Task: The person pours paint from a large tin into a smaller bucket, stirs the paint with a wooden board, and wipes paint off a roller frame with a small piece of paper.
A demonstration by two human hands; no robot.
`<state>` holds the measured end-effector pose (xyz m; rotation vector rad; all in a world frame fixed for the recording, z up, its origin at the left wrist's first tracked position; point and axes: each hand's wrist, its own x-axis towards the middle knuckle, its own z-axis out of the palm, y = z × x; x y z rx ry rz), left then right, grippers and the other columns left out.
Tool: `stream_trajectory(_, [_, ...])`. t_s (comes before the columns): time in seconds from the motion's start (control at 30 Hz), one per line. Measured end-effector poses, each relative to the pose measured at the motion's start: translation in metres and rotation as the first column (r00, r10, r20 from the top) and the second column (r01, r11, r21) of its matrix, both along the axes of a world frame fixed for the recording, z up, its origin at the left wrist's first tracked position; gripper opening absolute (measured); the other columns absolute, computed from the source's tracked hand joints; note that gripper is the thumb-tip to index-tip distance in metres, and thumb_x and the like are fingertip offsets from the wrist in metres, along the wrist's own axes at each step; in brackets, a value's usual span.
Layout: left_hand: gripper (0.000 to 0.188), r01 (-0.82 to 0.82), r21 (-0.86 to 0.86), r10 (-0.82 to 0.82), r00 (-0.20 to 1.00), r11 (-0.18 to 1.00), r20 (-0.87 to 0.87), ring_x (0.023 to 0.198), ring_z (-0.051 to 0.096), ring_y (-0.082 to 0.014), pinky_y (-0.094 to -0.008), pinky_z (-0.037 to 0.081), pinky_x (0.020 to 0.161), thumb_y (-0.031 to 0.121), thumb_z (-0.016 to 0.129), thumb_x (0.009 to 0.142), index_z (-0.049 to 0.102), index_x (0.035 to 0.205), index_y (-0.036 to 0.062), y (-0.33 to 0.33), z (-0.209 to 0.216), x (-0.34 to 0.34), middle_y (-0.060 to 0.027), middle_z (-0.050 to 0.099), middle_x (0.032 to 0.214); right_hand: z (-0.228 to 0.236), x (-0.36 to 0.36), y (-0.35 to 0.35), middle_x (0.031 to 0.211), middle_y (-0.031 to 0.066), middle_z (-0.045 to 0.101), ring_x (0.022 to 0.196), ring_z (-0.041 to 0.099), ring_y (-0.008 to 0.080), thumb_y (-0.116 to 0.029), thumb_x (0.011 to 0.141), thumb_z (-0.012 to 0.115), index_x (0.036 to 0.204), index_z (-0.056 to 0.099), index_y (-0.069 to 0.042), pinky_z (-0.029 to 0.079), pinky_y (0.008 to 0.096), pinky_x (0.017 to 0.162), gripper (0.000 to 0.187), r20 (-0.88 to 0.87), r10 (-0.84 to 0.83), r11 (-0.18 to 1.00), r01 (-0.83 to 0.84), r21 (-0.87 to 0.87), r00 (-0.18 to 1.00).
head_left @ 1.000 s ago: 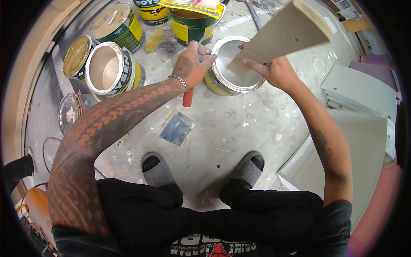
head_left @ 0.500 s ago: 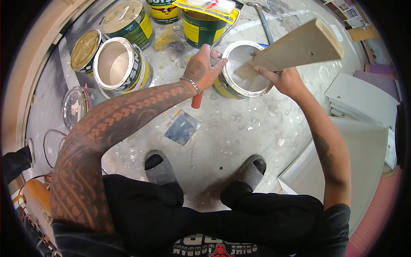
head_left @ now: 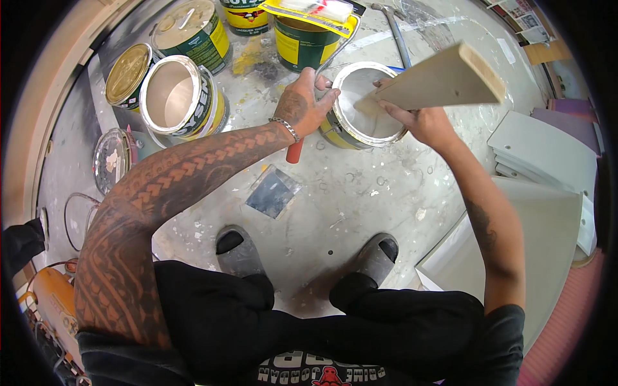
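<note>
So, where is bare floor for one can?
Bare floor lies between the slippers and the right open can, right of the dark square sheet; also between that can and the stacked panels. Upper left is crowded with cans.

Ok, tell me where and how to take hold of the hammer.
Take the hammer around mid-handle, probably best from above and its right: it lies flat, its slim shaft running toward the camera. A green can stands to its left, and the board in the right hand crowds the near end.
</note>
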<state>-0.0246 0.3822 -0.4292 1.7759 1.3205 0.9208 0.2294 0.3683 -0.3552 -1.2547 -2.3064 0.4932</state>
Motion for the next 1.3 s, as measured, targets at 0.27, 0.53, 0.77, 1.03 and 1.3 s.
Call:
stream_trajectory(0.27, [0.032,-0.023,0.071,0.021,0.999,0.997,0.032,0.074,0.062,-0.0217,-0.0372,0.051,0.072,0.025,0.073,0.090,0.052,0.097,0.0025,0.001,-0.011,-0.004,-0.0112,0.068,0.105,0.009,-0.013,-0.007,0.114,0.0094,0.072,0.103,0.068,0.0252,-0.018,0.089,0.075,0.118,0.071,-0.008,0.054,0.0384,0.090,0.031,-0.138,-0.046,0.981,0.019,-0.193,0.989])
stream_trajectory(0.53, [0.034,0.005,0.057,-0.007,0.999,0.998,0.037,0.093,0.068,-0.0355,-0.0433,0.051,0.083,0.027,0.072,0.090,0.049,0.099,0.0037,0.001,-0.007,0.000,-0.0148,0.069,0.100,-0.003,0.005,0.005,0.118,0.0079,0.072,0.108,0.067,0.0220,-0.017,0.090,0.074,0.119,0.070,-0.005,0.053,0.0372,0.095,0.032,-0.104,0.026,0.998,-0.031,-0.050,0.994])
stream_trajectory(0.77, [0.034,0.003,0.027,-0.004,0.999,1.000,0.033,0.088,0.068,-0.0339,-0.0425,0.052,0.080,0.028,0.072,0.090,0.051,0.100,0.0029,0.000,-0.004,-0.005,-0.0136,0.069,0.098,0.017,-0.002,0.004,0.112,0.0095,0.072,0.103,0.068,0.0246,-0.014,0.087,0.075,0.119,0.070,-0.007,0.054,0.0379,0.092,0.032,-0.101,0.044,0.977,-0.064,-0.204,0.994])
stream_trajectory(1.03, [0.034,-0.007,0.065,0.004,0.998,0.998,0.056,0.084,0.068,-0.0312,-0.0413,0.052,0.078,0.028,0.072,0.090,0.052,0.099,0.0024,0.001,-0.008,-0.003,-0.0132,0.069,0.097,-0.012,-0.012,0.000,0.112,0.0104,0.072,0.100,0.068,0.0264,-0.015,0.087,0.076,0.117,0.071,-0.008,0.055,0.0384,0.089,0.032,-0.132,0.014,1.000,-0.017,-0.020,0.991])
stream_trajectory(1.3, [0.033,0.004,0.027,-0.005,0.999,1.000,0.039,0.073,0.064,-0.0229,-0.0375,0.051,0.069,0.025,0.072,0.091,0.049,0.097,0.0027,0.001,-0.007,0.002,-0.0117,0.070,0.101,0.003,0.010,0.010,0.113,0.0089,0.072,0.102,0.068,0.0262,-0.017,0.088,0.075,0.119,0.070,-0.008,0.054,0.0380,0.090,0.033,0.022,0.085,0.991,-0.082,-0.101,0.996])
